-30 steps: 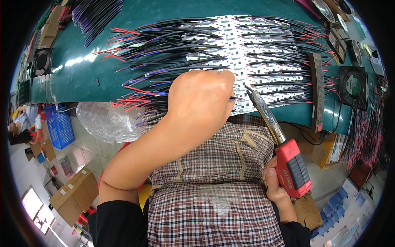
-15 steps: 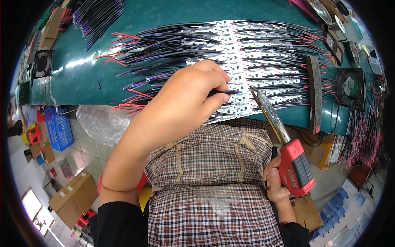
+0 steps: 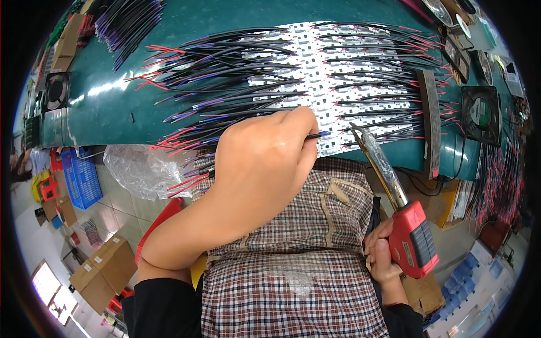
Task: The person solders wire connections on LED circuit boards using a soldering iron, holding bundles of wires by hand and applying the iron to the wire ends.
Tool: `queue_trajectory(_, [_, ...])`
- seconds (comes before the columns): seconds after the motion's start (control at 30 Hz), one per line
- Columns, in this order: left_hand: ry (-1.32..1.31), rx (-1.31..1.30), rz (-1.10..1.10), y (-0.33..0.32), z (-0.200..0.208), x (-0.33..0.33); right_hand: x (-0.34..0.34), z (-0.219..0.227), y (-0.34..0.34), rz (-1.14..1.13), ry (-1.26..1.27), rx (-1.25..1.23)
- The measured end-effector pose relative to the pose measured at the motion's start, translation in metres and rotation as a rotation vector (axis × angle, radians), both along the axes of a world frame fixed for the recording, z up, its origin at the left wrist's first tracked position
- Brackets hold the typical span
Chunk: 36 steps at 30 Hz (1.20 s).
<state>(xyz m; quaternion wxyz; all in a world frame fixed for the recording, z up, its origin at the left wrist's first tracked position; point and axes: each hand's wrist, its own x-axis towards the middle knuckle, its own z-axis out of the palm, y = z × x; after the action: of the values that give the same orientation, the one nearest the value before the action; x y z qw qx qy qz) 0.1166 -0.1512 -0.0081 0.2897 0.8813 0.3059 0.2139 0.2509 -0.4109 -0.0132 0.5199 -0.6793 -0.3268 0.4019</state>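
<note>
My left hand (image 3: pixel 267 146) is closed in a pinch on a black cable (image 3: pixel 324 134), whose blue-tipped end pokes out past the fingertips over the near part of a white circuit board panel (image 3: pixel 315 62). Most of that cable is hidden behind the hand. My right hand (image 3: pixel 383 256) grips a red and black soldering gun (image 3: pixel 416 242) low at the right. Its long metal barrel slants up and left, and the tip (image 3: pixel 355 127) hovers at the panel's near right part, apart from the held cable. Rows of black cables (image 3: pixel 225 62) stick out from both sides of the panel.
A dark bar (image 3: pixel 430 124) lies across the right-hand cables. Small fans stand at right (image 3: pixel 480 114) and left (image 3: pixel 57 90) on the green table (image 3: pixel 225 14). A cable bundle (image 3: pixel 127 28) lies far left. Clear plastic (image 3: pixel 143 172) and a blue crate (image 3: pixel 81 177) are below the table edge.
My left hand has come nearer to my body, its fingers drawn closer together around the cable. The soldering gun has shifted slightly right and down with my right hand.
</note>
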Motion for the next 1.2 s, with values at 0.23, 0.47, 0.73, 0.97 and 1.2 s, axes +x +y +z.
queue_trajectory(0.23, [0.073,0.131,0.02,-0.005,-0.018,0.0,0.002,-0.002,-0.017,0.092,-0.201,-0.215])
queue_trajectory(0.47, [0.088,0.167,0.035,-0.007,-0.017,0.004,0.0,-0.009,-0.011,0.078,-0.284,-0.255])
queue_trajectory(0.73, [0.088,0.169,0.039,-0.01,-0.018,0.006,-0.003,-0.01,-0.004,0.075,-0.284,-0.271])
queue_trajectory(0.97, [0.141,0.147,0.012,-0.011,-0.015,0.008,-0.001,-0.02,-0.004,0.148,-0.441,-0.163])
queue_trajectory(1.2, [0.088,0.159,0.029,-0.011,-0.019,0.008,0.001,-0.016,0.004,0.164,-0.528,-0.086])
